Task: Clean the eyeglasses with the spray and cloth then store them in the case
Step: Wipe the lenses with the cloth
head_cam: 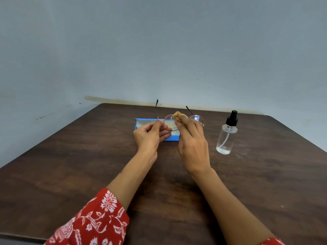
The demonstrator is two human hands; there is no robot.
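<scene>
L hand (150,134) is pinching the eyeglasses (196,118) at the hinge end of the frame's left side, thumb & forefinger curled tight on the thin metal, other fingers loosely folded below. R hand (192,140) is gripping the yellow cloth (177,115), fingers bunched around it & pressing it against the left lens near the bridge. The glasses are being held up off the surface (88,165), lenses facing the person, both temple arms open & pointing away toward the wall (159,41), dark tips up. The right lens is showing clear just beyond the R hand's knuckles.

The blue case (139,123) is lying open on the surface directly behind/under the hands, pale lining showing, partly hidden by L hand & glasses. Can't tell whether the glasses are touching it.

The spray bottle (226,134) is standing upright on the surface to the right, apart from R hand, clear body w/ black pump top, a little liquid sitting at the bottom, dip tube visible inside.

A red floral sleeve (92,221) is covering the left forearm near the bottom edge; a scrap of the same fabric is showing at the right wrist side, lower corner.
</scene>
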